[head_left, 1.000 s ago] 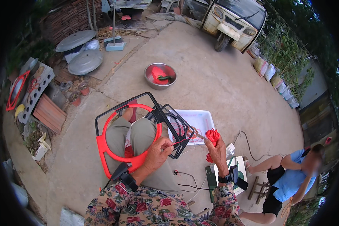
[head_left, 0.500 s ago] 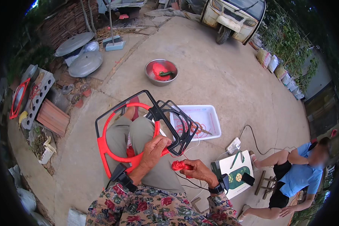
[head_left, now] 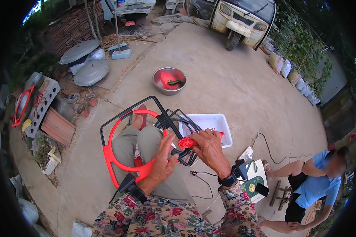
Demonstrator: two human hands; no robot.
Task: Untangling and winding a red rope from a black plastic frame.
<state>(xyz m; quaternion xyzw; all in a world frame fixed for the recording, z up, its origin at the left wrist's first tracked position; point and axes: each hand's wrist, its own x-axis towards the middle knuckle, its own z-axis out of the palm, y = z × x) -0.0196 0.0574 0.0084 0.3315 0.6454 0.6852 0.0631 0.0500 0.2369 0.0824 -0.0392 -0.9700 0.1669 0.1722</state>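
Observation:
A black wire frame (head_left: 126, 110) rests across my lap, with an inner ring and one side wrapped in red cord (head_left: 124, 165). My left hand (head_left: 161, 165) is at the ring's right side, thumb and index finger apart, with nothing seen between them. My right hand (head_left: 210, 148) grips a wound bundle of red cord (head_left: 186, 142) over the frame's right part. More black frames (head_left: 194, 122) sit just beyond, against a white plastic tub (head_left: 226, 128) with loose red cord in it. My right hand partly hides the tub.
A metal basin (head_left: 169, 91) with red and dark green items stands ahead. At right are a white power strip (head_left: 247, 153), cables, a white-and-green box (head_left: 261, 170) with a phone, and a seated person (head_left: 318, 179). A three-wheeled vehicle (head_left: 241, 25) is parked far off.
My right hand has moved up and left with the red cord bundle, from beside my lap to over the frame. My left hand's fingers have come off the frame and spread.

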